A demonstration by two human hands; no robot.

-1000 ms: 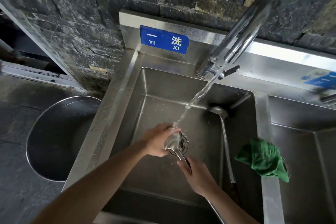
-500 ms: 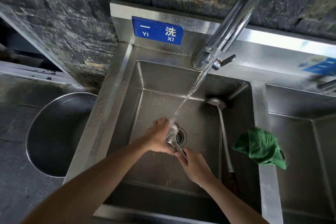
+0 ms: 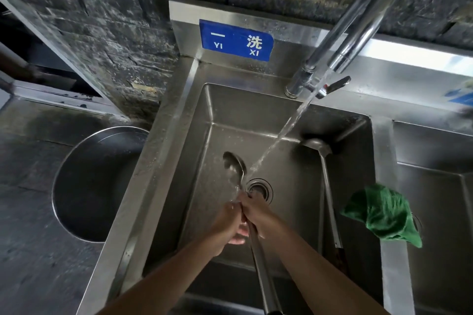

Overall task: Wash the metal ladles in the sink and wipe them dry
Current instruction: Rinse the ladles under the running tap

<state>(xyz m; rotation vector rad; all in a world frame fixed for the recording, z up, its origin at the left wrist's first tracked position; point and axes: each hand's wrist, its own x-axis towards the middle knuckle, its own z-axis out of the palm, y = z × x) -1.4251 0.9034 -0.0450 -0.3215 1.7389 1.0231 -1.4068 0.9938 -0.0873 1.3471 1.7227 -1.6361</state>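
Over the steel sink (image 3: 179,151) I hold a long metal ladle (image 3: 234,165) with its bowl pointing away from me, just left of the water stream. My right hand (image 3: 258,215) grips its handle near the neck. My left hand (image 3: 226,222) wraps the handle right beside it, the two hands touching. The handle (image 3: 263,273) runs back toward me between my forearms. A second ladle (image 3: 326,186) lies in the sink along the right wall, bowl at the far corner. A green cloth (image 3: 381,215) drapes over the divider on the right.
The faucet (image 3: 345,33) runs, its water falling near the drain (image 3: 258,189). A second basin (image 3: 440,199) lies to the right. A round metal bin opening (image 3: 89,186) sits in the dark counter on the left. A blue sign (image 3: 235,39) marks the backsplash.
My left hand left the ladle's bowl and slid back to the handle beside my right hand. The ladle now extends forward, its bowl uncovered and left of the stream.
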